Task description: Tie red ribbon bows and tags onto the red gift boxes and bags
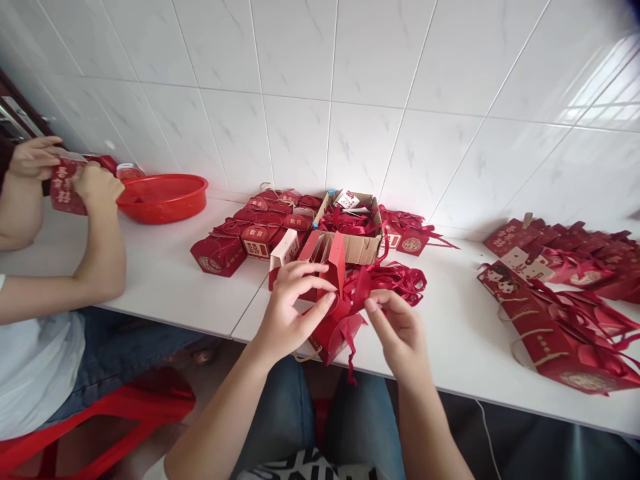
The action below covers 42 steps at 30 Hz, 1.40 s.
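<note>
A red gift box (333, 335) stands at the table's front edge, a red ribbon (359, 293) at its top with one tail hanging over the edge. My right hand (401, 333) pinches the ribbon between thumb and finger, at the box's right. On the left, my left hand (299, 303) is over the box with its fingers apart, near the upright flaps of open red boxes (337, 257). Behind my right hand lies a heap of loose red ribbon (400, 281). The near box is partly hidden by my left hand.
A cardboard box (350, 247) of ribbons and tags stands by the wall, with finished red boxes (219, 255) to its left. More boxes (565, 333) fill the right side. At the left, a person holds a red box (69, 187) beside a red basin (167, 200).
</note>
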Motion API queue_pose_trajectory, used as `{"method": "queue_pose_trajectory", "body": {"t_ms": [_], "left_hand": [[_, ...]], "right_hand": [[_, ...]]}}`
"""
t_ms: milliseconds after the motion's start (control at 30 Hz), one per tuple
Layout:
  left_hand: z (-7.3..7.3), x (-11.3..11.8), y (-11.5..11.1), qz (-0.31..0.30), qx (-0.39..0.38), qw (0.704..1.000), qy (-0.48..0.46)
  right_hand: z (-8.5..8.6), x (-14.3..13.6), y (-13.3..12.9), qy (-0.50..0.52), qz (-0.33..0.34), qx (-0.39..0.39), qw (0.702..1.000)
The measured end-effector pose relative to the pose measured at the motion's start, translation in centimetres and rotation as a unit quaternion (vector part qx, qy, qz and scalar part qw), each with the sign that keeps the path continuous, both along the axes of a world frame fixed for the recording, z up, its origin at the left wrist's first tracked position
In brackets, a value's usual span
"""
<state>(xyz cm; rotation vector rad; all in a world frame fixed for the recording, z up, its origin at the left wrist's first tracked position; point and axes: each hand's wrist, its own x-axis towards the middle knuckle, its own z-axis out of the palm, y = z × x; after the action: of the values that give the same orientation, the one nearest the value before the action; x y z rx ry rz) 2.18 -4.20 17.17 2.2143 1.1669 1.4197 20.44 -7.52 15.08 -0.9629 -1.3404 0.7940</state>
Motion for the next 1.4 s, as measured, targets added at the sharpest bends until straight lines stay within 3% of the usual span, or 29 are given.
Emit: {"method": "queue_pose_trajectory", "body": {"t_ms": [133,267,433,567,733,933,1400], "left_hand": [[-2.6,-1.6,0.0,-0.028,-0.084,0.994,0.063],[-4.6,-1.9,0.2,-0.032,-0.124,0.987,0.097],[-6.1,-1.8,0.8,0.007,-0.125,0.990,0.070],[-6.6,-2.0,0.7,0.010,-0.129,0.990,0.053],[-7.0,-1.8,0.3,-0.001,-0.153,0.988,0.029],[-7.9,-1.7,0.5,0.055,-0.188,0.977,-0.083],[-8.2,-1.7,-0.2,0.045,-0.258,0.949,-0.175]], "right_hand": [[1.6,1.2,-1.8,0.088,-0.024,0.037,0.995],[2.0,1.2,-2.2,0.188,-0.041,0.100,0.976],[0.2,0.0,0.4,0.139,-0.029,-0.008,0.990],[-1.3,-0.9,2.1,0.036,0.006,-0.053,0.998],[-2.6,-1.1,2.7,0.016,0.012,-0.049,0.999],[-3.6,-1.1,2.7,-0.048,0.034,-0.064,0.996],[-3.7,-2.2,2.7,-0.198,0.072,-0.118,0.970]]}}
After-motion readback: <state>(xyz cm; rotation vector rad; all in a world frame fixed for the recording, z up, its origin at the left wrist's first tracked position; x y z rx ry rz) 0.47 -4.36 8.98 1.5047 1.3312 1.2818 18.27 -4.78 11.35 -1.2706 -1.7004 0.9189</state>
